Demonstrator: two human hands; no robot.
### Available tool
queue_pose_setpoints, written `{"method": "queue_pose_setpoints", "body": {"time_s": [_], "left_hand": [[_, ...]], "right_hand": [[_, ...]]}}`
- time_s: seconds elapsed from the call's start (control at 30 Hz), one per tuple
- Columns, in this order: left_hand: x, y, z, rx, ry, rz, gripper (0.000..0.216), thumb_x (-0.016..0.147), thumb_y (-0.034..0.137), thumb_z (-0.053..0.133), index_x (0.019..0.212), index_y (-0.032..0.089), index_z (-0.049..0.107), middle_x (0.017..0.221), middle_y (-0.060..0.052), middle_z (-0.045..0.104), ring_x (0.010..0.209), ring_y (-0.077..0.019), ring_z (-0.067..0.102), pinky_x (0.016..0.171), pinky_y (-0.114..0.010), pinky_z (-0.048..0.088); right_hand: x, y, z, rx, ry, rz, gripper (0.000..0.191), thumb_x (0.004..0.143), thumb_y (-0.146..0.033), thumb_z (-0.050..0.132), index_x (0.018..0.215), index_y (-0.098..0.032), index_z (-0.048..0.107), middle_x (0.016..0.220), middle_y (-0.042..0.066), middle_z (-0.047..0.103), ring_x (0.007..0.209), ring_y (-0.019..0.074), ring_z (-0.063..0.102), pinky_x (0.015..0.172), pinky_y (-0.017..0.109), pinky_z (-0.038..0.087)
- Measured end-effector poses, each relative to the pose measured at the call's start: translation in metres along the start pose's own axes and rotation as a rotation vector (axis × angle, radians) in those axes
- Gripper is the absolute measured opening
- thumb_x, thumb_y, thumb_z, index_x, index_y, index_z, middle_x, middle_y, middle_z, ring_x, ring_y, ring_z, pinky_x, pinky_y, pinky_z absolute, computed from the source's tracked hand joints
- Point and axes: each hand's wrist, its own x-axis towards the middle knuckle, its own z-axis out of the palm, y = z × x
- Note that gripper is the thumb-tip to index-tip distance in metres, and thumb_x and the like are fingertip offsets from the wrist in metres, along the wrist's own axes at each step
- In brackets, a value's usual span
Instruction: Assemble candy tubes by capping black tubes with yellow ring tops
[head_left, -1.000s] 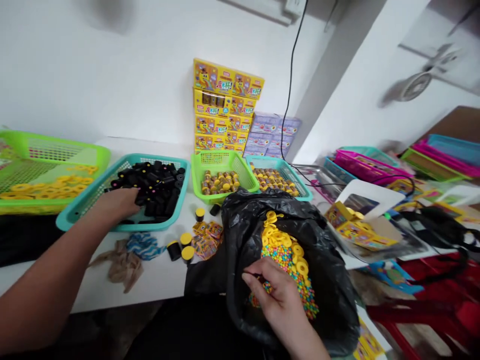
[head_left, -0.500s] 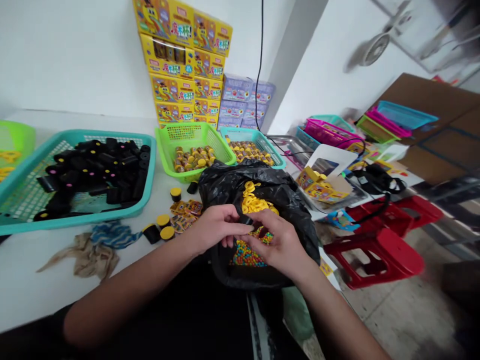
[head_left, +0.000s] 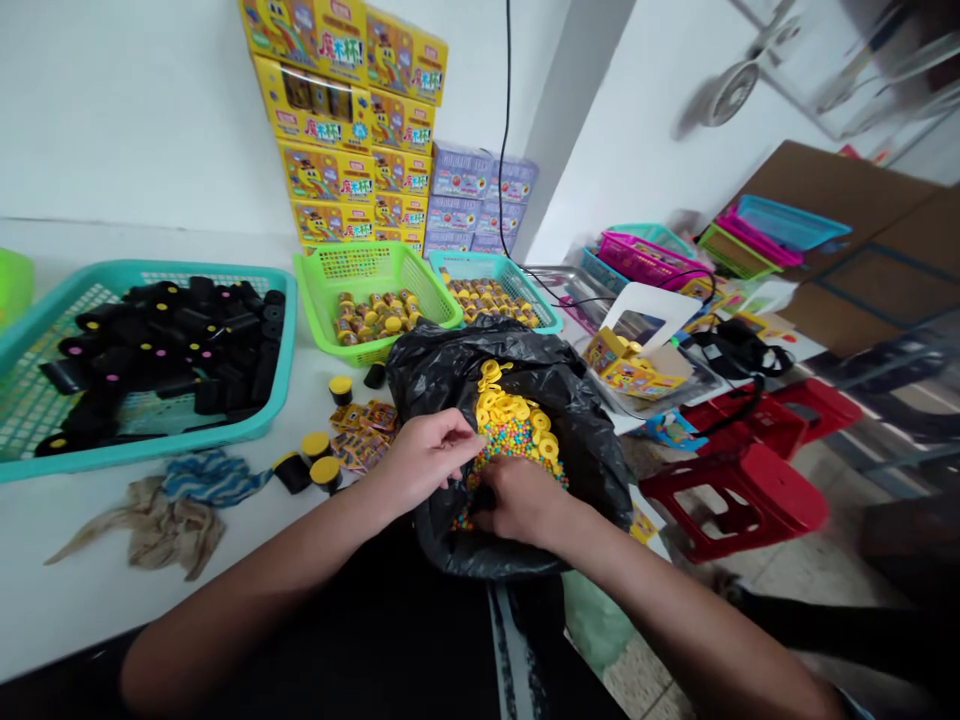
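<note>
A bin lined with a black plastic bag (head_left: pixel 592 430) stands in front of me, holding small multicoloured candy beads (head_left: pixel 511 437) and yellow ring-shaped pieces (head_left: pixel 499 405). My right hand (head_left: pixel 521 495) is down among the beads with its fingers curled; what they close on, possibly something dark, is hidden. Above the bin's left side, my left hand (head_left: pixel 431 452) is closed, thumb and forefinger pinched together; I cannot make out anything in them. Left of the bin lie small printed packets (head_left: pixel 364 435) and several black cups with yellow lids (head_left: pixel 315 445).
A teal basket (head_left: pixel 281 370) of black cylinders stands left. Behind the bin are a green basket (head_left: pixel 307 290) and a blue basket (head_left: pixel 555 322) of small filled cups. Stacked yellow boxes (head_left: pixel 330 175) line the wall. Red stools (head_left: pixel 739 500) stand right; cloths (head_left: pixel 172 520) lie at left.
My right hand has dropped from beside my left hand into the beads. The small black piece between both hands is out of sight now. The view has shifted slightly.
</note>
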Motion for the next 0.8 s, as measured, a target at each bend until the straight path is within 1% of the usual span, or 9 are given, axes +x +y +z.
{"method": "queue_pose_setpoints", "body": {"time_s": [0.1, 0.2, 0.3, 0.43, 0.53, 0.6, 0.67, 0.73, 0.8], "left_hand": [[-0.002, -0.001, -0.001, 0.016, -0.015, 0.019, 0.023, 0.087, 0.040, 0.059, 0.087, 0.017, 0.064, 0.065, 0.002, 0.060, 0.057, -0.0116, 0.057, 0.050, -0.021, 0.044], [-0.004, -0.004, 0.001, 0.141, -0.034, 0.129, 0.022, 0.081, 0.036, 0.067, 0.093, 0.017, 0.067, 0.080, -0.001, 0.065, 0.069, -0.0136, 0.060, 0.060, -0.024, 0.047], [-0.004, -0.004, 0.007, 0.334, -0.047, 0.264, 0.036, 0.072, 0.030, 0.077, 0.104, 0.017, 0.068, 0.095, -0.004, 0.065, 0.076, -0.0157, 0.060, 0.067, -0.027, 0.047], [-0.003, 0.001, 0.019, 0.428, -0.037, 0.398, 0.019, 0.076, 0.020, 0.075, 0.094, 0.017, 0.069, 0.088, -0.004, 0.064, 0.083, -0.0182, 0.060, 0.074, -0.029, 0.045], [-0.003, 0.002, 0.023, 0.396, 0.011, 0.391, 0.015, 0.079, 0.023, 0.074, 0.090, 0.017, 0.067, 0.084, -0.002, 0.063, 0.080, -0.0174, 0.060, 0.071, -0.028, 0.045], [-0.002, 0.001, 0.023, 0.384, 0.036, 0.321, 0.016, 0.080, 0.027, 0.072, 0.088, 0.016, 0.064, 0.079, -0.001, 0.061, 0.071, -0.0154, 0.058, 0.065, -0.027, 0.043], [-0.002, -0.001, 0.023, 0.390, 0.051, 0.255, 0.018, 0.080, 0.030, 0.071, 0.082, 0.016, 0.061, 0.073, 0.001, 0.058, 0.064, -0.0138, 0.054, 0.058, -0.026, 0.040], [-0.002, -0.003, 0.023, 0.389, 0.057, 0.241, 0.018, 0.079, 0.030, 0.071, 0.081, 0.016, 0.060, 0.069, 0.002, 0.056, 0.061, -0.0132, 0.051, 0.056, -0.025, 0.037], [-0.001, -0.005, 0.023, 0.371, 0.060, 0.262, 0.018, 0.079, 0.029, 0.072, 0.085, 0.016, 0.061, 0.071, 0.002, 0.057, 0.062, -0.0131, 0.051, 0.057, -0.025, 0.037]], "right_hand": [[0.002, 0.010, -0.006, 0.230, -0.104, 0.045, 0.022, 0.065, -0.033, 0.077, 0.057, -0.020, 0.061, 0.053, -0.003, 0.059, 0.053, 0.0146, 0.058, 0.050, 0.023, 0.043], [0.001, 0.022, -0.018, 0.465, -0.136, 0.094, 0.033, 0.077, -0.048, 0.065, 0.069, -0.017, 0.065, 0.059, 0.000, 0.065, 0.049, 0.0136, 0.060, 0.042, 0.021, 0.039], [-0.003, 0.026, -0.025, 0.612, -0.125, 0.106, 0.047, 0.081, -0.059, 0.055, 0.081, -0.013, 0.067, 0.068, 0.006, 0.069, 0.052, 0.0158, 0.064, 0.041, 0.021, 0.038], [-0.010, 0.024, -0.029, 0.654, -0.103, 0.071, 0.055, 0.084, -0.064, 0.046, 0.086, -0.012, 0.066, 0.071, 0.008, 0.070, 0.059, 0.0176, 0.068, 0.046, 0.023, 0.044], [-0.011, 0.029, -0.036, 0.487, -0.010, 0.085, 0.055, 0.093, -0.059, 0.037, 0.084, -0.013, 0.066, 0.074, 0.009, 0.071, 0.063, 0.0188, 0.069, 0.052, 0.026, 0.049], [-0.010, 0.037, -0.044, 0.238, 0.134, 0.136, 0.040, 0.096, -0.044, 0.042, 0.087, -0.013, 0.066, 0.088, 0.012, 0.072, 0.078, 0.0212, 0.070, 0.066, 0.029, 0.052], [-0.007, 0.045, -0.050, -0.009, 0.242, 0.191, 0.020, 0.093, -0.024, 0.050, 0.091, -0.013, 0.067, 0.102, 0.015, 0.070, 0.097, 0.0253, 0.067, 0.082, 0.032, 0.050], [-0.004, 0.050, -0.049, -0.174, 0.249, 0.228, 0.014, 0.088, -0.011, 0.053, 0.092, -0.012, 0.067, 0.106, 0.019, 0.068, 0.103, 0.0290, 0.066, 0.088, 0.036, 0.047], [-0.001, 0.052, -0.042, -0.282, 0.212, 0.248, 0.017, 0.084, -0.006, 0.056, 0.096, -0.009, 0.067, 0.105, 0.021, 0.068, 0.097, 0.0311, 0.068, 0.082, 0.037, 0.049]]}}
